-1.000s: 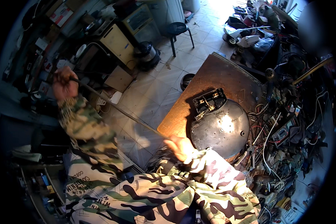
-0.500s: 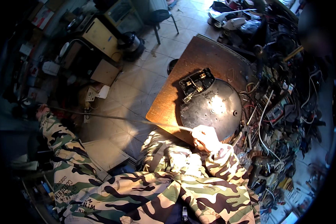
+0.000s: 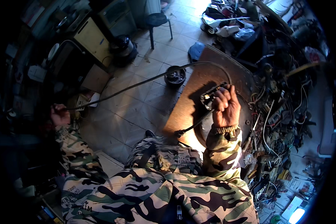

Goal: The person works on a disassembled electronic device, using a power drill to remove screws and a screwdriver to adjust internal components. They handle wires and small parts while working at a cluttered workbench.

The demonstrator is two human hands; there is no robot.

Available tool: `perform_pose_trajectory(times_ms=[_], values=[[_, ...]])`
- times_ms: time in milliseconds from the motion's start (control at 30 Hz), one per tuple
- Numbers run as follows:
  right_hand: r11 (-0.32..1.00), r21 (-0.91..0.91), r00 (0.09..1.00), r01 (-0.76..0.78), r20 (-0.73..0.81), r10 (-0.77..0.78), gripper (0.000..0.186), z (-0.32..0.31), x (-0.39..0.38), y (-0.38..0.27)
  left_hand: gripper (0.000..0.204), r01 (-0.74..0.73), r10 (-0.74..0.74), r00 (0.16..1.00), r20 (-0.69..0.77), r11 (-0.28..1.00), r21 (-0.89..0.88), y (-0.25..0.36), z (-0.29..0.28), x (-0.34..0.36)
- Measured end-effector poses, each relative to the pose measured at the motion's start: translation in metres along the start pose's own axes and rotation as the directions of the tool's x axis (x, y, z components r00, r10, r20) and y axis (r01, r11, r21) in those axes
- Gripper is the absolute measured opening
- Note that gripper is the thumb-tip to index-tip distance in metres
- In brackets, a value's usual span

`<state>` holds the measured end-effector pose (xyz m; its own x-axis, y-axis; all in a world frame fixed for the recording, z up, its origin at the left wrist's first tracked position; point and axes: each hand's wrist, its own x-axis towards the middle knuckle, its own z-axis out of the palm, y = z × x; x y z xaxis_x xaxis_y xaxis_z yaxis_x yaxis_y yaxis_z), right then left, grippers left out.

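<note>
A long grey cord (image 3: 138, 81) arcs across from my left hand (image 3: 59, 115) to my right hand (image 3: 226, 106). My left hand, at the far left, has its fingers closed around the cord. Raised above the table, my right hand grips the other part of the cord in a fist. Below that fist a dark, straight piece with a thicker black end (image 3: 180, 133) slants down to the left. Behind the fingers lies a black part with bright metal pieces (image 3: 208, 97), partly hidden. The round dark disc (image 3: 243, 112) under my right hand is mostly covered.
A brown wooden table (image 3: 183, 112) stands before me. Cables, tools and scrap (image 3: 272, 123) crowd its right side. On the tiled floor are a black bucket (image 3: 175, 76), a stool (image 3: 156, 20) and a dark round pot (image 3: 123, 48). Cabinets (image 3: 93, 39) line the left.
My right hand has risen and moved away from me, over the disc. The cord, stretched nearly straight before, now bows in an arc. My left hand has shifted slightly right.
</note>
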<state>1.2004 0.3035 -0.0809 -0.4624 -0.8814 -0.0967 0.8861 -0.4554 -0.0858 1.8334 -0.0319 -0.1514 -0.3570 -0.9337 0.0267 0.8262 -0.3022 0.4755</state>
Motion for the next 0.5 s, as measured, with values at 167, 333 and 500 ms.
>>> perform_pose_trajectory(times_ms=[167, 333, 500], values=[[0.986, 0.168, 1.0, -0.02, 0.02, 0.017, 0.023, 0.02, 0.036, 0.064, 0.032, 0.044, -0.033, 0.99, -0.139, 0.996, 0.082, -0.033, 0.012, -0.044], [0.983, 0.179, 0.996, -0.046, -0.065, 0.058, 0.022, 0.045, 0.086, 0.147, 0.023, 0.068, 0.071, 0.947, -0.314, 0.91, 0.41, -0.116, 0.079, -0.078], [0.978, 0.143, 0.982, -0.151, -0.088, 0.165, 0.025, 0.063, 0.14, 0.243, 0.063, 0.47, -0.416, 0.88, -0.23, 0.688, 0.553, -0.165, 0.121, -0.064]])
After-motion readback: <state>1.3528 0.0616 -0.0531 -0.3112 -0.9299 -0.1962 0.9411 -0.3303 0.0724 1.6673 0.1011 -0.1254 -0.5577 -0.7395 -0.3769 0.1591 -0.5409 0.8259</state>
